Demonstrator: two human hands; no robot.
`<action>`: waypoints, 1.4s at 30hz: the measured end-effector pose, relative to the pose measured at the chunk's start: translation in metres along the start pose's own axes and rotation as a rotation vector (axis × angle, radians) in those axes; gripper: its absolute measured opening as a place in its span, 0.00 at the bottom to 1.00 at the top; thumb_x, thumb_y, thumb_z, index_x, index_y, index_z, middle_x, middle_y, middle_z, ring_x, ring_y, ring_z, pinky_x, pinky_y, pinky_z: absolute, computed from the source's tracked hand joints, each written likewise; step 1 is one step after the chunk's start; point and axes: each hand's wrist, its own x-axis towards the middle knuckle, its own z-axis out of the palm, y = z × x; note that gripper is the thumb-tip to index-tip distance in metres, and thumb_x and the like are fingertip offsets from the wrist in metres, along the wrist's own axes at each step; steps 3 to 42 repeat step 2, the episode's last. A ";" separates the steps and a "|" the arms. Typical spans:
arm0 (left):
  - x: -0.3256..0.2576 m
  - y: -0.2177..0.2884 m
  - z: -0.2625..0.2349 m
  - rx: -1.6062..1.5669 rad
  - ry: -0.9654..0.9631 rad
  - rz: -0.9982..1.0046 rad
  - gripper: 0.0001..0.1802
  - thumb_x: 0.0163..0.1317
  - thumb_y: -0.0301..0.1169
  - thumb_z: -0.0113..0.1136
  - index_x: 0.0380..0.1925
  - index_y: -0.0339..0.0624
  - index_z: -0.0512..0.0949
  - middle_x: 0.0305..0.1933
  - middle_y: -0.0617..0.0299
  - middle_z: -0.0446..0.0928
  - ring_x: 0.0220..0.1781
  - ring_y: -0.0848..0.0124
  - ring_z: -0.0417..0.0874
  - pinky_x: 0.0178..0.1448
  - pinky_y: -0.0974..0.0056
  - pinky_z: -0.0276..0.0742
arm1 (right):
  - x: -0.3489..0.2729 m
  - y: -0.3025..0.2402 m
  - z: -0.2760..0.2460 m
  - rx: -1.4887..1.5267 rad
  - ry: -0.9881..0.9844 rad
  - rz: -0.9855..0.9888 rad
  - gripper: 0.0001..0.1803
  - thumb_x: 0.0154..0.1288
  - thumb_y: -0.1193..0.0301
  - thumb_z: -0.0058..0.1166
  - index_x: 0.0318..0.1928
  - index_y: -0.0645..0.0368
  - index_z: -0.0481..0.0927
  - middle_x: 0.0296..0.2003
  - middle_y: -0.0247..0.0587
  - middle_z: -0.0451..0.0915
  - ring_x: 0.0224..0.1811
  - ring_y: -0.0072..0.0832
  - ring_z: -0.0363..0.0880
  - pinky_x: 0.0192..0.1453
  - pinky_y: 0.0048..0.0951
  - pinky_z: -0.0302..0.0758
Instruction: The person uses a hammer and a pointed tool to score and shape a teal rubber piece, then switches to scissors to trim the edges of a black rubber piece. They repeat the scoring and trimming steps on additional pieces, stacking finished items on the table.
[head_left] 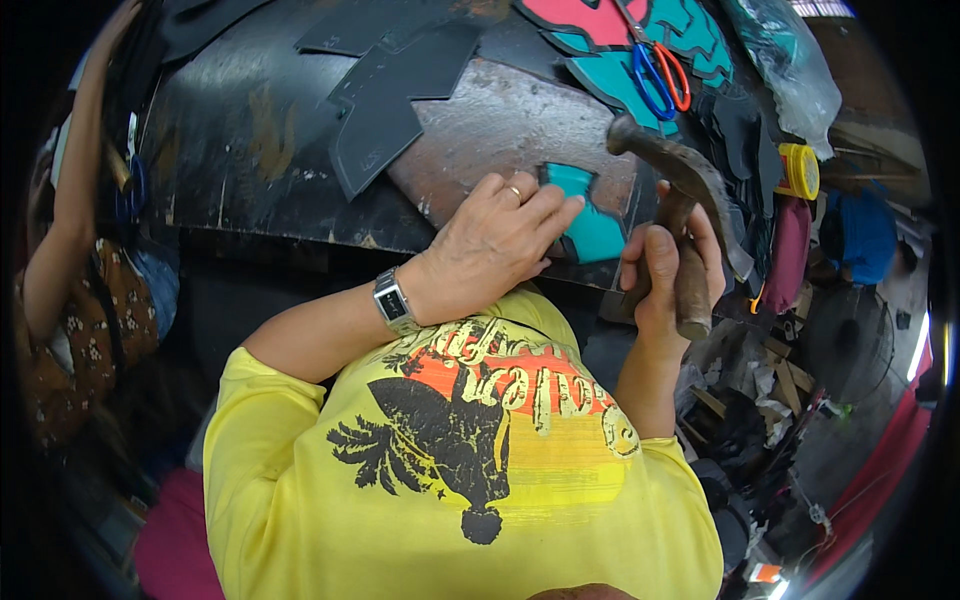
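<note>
My right hand (665, 265) is wrapped round the wooden handle of a hammer (690, 180), its dark worn metal head raised above the table's front right edge. Beneath and left of it lies a small teal shoe-upper piece (592, 225) with a black border, flat on a worn metal plate (510, 120). My left hand (500, 230), with a ring and a wristwatch, has its fingers bent and pressed together at the left side of the teal piece. Its fingertips touch that piece, and the hand covers part of it.
Black cut pieces (390, 100) lie at the back of the dark table (290, 150). Scissors (660, 80) with blue and red handles rest on teal and pink pieces. A yellow tub (798, 172) is at the right. Another person's arm (75, 180) reaches over the left end.
</note>
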 end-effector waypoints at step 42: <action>0.004 -0.002 -0.002 -0.114 -0.098 -0.044 0.38 0.53 0.35 0.74 0.65 0.37 0.74 0.57 0.56 0.74 0.59 0.59 0.74 0.60 0.54 0.69 | 0.002 -0.004 -0.009 -0.007 0.024 -0.026 0.28 0.73 0.66 0.63 0.66 0.69 0.73 0.27 0.44 0.80 0.18 0.22 0.70 0.23 0.21 0.66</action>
